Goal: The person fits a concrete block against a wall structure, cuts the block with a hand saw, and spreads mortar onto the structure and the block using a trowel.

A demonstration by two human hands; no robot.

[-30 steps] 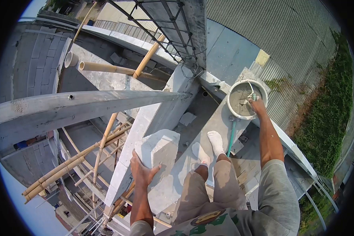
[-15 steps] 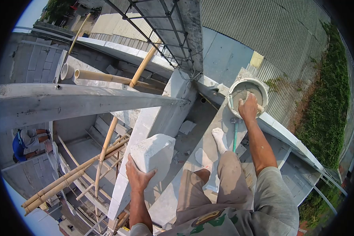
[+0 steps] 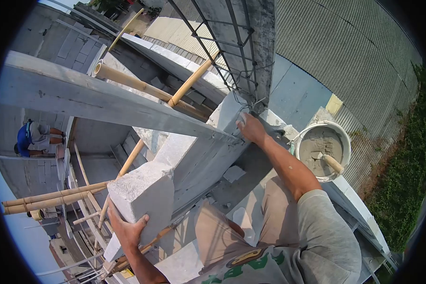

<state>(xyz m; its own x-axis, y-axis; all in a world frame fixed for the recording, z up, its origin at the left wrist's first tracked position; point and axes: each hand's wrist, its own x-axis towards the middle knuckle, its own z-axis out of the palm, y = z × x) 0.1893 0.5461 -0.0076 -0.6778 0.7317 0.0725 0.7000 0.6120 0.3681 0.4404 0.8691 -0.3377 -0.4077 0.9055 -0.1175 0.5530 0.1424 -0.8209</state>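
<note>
Open-air bldg site, corrugated grey roof (image 3: 341, 57) beyond, concrete column (image 3: 265, 52) near. Head view: L hand (image 3: 128, 233) clasps chunky pale-grey block (image 3: 149, 201) over white-topped block wall (image 3: 175, 147), thumb spread on its face; can't tell if it's resting. R hand (image 3: 253, 128) at wall's column end, fingers bunched, contents unclear. Looks like steadying; block calls for firm, level hold. White round bucket (image 3: 347, 142) w/ grey mortar (image 3: 319, 142), wood-handled trowel (image 3: 333, 164) near R arm.

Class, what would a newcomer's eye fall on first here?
Probably the rough white block, lower left of centre, gripped by the left hand. Next, at right, the white bucket of grey mix with a trowel in it, then the dark steel bars at top centre.
</note>
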